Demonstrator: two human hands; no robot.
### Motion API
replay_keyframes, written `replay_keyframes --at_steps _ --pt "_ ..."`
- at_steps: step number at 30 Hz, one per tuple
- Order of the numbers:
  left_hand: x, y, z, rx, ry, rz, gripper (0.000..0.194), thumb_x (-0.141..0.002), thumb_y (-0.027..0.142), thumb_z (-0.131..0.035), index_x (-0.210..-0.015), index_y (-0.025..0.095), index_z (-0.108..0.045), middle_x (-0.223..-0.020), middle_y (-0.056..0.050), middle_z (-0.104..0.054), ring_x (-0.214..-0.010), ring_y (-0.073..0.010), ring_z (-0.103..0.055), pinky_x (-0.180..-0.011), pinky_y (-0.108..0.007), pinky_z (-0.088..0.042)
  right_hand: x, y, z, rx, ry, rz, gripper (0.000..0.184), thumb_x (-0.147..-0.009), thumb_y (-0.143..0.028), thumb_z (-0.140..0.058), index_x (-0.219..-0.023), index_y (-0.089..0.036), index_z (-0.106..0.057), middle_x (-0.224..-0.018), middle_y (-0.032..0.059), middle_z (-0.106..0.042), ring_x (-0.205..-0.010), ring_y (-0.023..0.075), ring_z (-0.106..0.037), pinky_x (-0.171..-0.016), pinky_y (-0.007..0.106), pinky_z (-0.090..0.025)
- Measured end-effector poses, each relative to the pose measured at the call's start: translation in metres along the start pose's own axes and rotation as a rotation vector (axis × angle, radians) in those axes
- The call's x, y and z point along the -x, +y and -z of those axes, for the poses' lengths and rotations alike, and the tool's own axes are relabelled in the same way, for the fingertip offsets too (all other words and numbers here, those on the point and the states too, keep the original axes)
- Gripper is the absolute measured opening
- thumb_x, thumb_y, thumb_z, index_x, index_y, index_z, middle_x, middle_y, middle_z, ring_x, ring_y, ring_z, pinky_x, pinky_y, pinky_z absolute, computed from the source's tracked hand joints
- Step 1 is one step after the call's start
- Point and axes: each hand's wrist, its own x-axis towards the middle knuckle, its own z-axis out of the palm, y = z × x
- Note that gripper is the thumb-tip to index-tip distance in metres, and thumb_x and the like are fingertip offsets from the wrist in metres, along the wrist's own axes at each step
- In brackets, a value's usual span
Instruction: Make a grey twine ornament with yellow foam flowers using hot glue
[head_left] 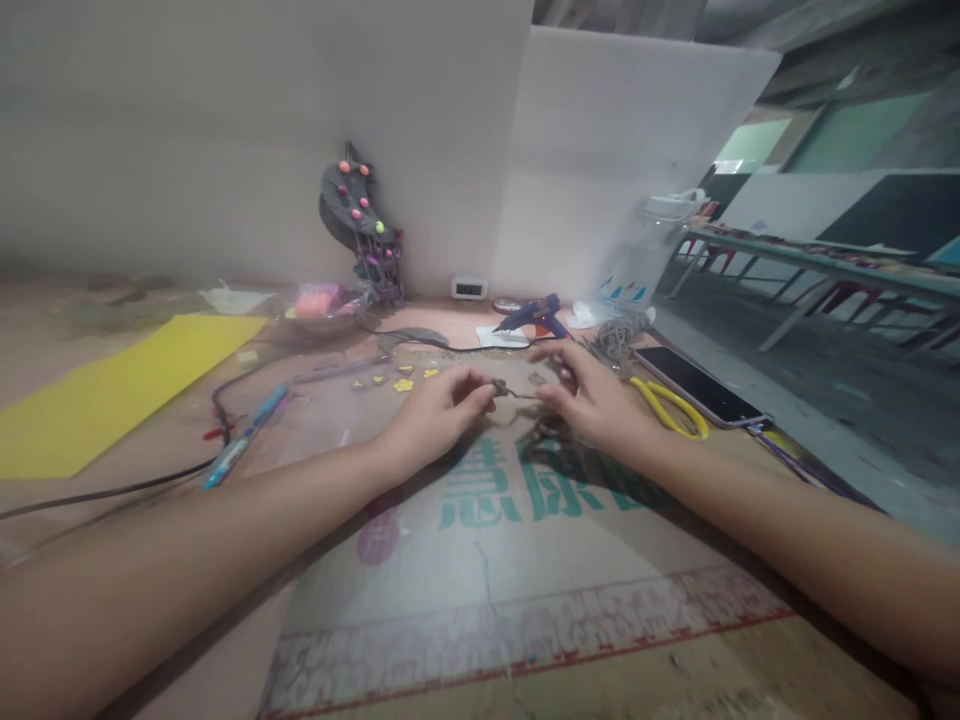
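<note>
My left hand (450, 405) pinches a small knotted bit of thin dark cord (517, 394) between thumb and fingertips, just above the table. The cord runs across to the thumb of my right hand (592, 395), whose fingers curl round that end; the index finger is lifted apart from the thumb. Below my right hand lies a loose dark coil of cord (551, 428), partly hidden and blurred. Small yellow flower pieces (403, 385) lie on the table left of my left hand.
A blue glue gun (529, 315) stands behind my hands. To the right are a grey yarn bundle (619, 338), yellow-handled scissors (671, 408), a phone (701, 385) and a clear jug (637, 255). Yellow sheet (127, 390), blue pen (247, 435) and cables lie left; a beaded grey crescent ornament (356, 205) stands behind.
</note>
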Motion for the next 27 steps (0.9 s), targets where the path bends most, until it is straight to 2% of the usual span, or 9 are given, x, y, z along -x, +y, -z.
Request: replay_keyframes --at_steps 3,8,12,21,27 --pt "0.0 -0.001 0.0 0.0 0.034 0.002 0.018 -0.091 0.033 -0.049 -0.088 0.017 -0.058 -0.084 -0.004 -0.067 -0.079 -0.0164 -0.062 -0.071 -0.027 -0.047 -0.006 0.015 0.008 0.155 0.067 0.065 0.034 -0.095 -0.036 -0.038 -0.113 -0.013 -0.055 -0.106 0.0141 -0.059 -0.098 0.0263 -0.055 -0.086 0.041 -0.044" --pt "0.001 0.003 0.0 -0.018 0.043 0.001 0.017 -0.09 0.032 -0.05 -0.086 0.017 -0.057 -0.083 -0.004 -0.066 -0.079 -0.0162 -0.062 -0.07 -0.027 -0.046 -0.004 0.028 0.007 0.38 0.016 0.185 0.029 -0.095 -0.028 -0.044 -0.118 -0.016 -0.056 -0.1 0.0126 -0.061 -0.095 0.0263 -0.055 -0.084 0.04 -0.044" --pt "0.002 0.004 0.0 -0.034 0.053 -0.005 0.018 -0.09 0.033 -0.05 -0.086 0.017 -0.057 -0.083 -0.003 -0.066 -0.077 -0.0161 -0.061 -0.068 -0.026 -0.046 -0.001 0.024 0.002 0.422 0.023 0.293 0.027 -0.094 -0.025 -0.047 -0.117 -0.016 -0.058 -0.099 0.0117 -0.064 -0.095 0.0252 -0.057 -0.082 0.038 -0.045" --pt "0.003 0.005 0.001 -0.117 0.045 -0.054 0.016 -0.091 0.03 -0.048 -0.085 0.018 -0.057 -0.083 -0.003 -0.065 -0.078 -0.0164 -0.061 -0.069 -0.027 -0.046 0.002 0.021 0.0 0.48 0.022 0.341 0.027 -0.094 -0.023 -0.049 -0.118 -0.018 -0.059 -0.109 0.0106 -0.067 -0.097 0.025 -0.057 -0.082 0.039 -0.045" --pt "0.005 0.007 0.001 -0.144 0.051 -0.054 0.017 -0.091 0.03 -0.048 -0.085 0.018 -0.058 -0.083 -0.002 -0.065 -0.079 -0.0167 -0.06 -0.071 -0.028 -0.045 0.003 0.02 0.0 0.513 0.027 0.371 0.026 -0.093 -0.024 -0.049 -0.115 -0.016 -0.06 -0.106 0.0109 -0.068 -0.093 0.0251 -0.057 -0.077 0.038 -0.044"
